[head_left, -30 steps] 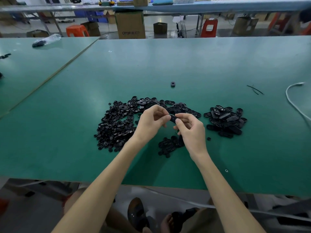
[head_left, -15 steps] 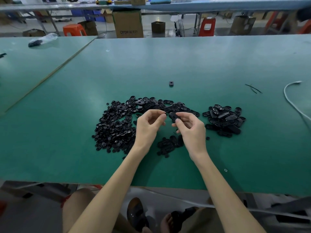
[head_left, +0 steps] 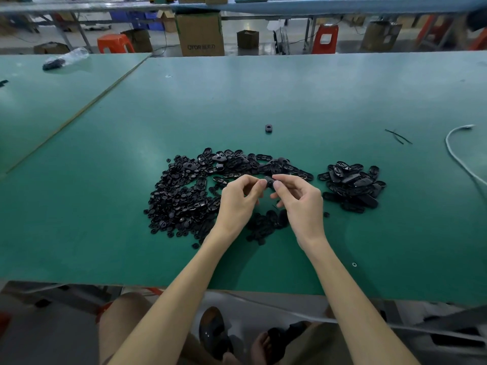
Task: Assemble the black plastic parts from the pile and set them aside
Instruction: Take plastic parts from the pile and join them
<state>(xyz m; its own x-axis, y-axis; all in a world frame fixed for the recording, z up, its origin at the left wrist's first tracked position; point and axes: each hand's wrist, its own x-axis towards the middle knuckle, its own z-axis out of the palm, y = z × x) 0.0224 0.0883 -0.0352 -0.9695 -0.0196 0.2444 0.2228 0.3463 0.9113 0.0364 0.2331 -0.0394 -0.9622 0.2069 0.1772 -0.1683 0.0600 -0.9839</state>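
Observation:
A wide pile of loose black plastic parts (head_left: 184,191) spreads over the green table (head_left: 263,96), left of my hands. A smaller heap of oval black parts (head_left: 353,185) lies to the right. My left hand (head_left: 237,204) and my right hand (head_left: 300,204) meet above the table, and both pinch one small black part (head_left: 268,180) between thumb and fingertips. A small cluster of black parts (head_left: 266,222) lies on the table under my hands, partly hidden by them.
One stray black part (head_left: 268,128) lies farther back. Thin black strips (head_left: 398,137) and a white cable (head_left: 458,154) are at the right. A plastic bag (head_left: 66,57) lies on the neighbouring table at the left. Boxes and stools stand beyond the far edge.
My hands stay together on the small black part. My fingertips have shifted slightly round it, with my left fingers now closer on it. The piles have not moved.

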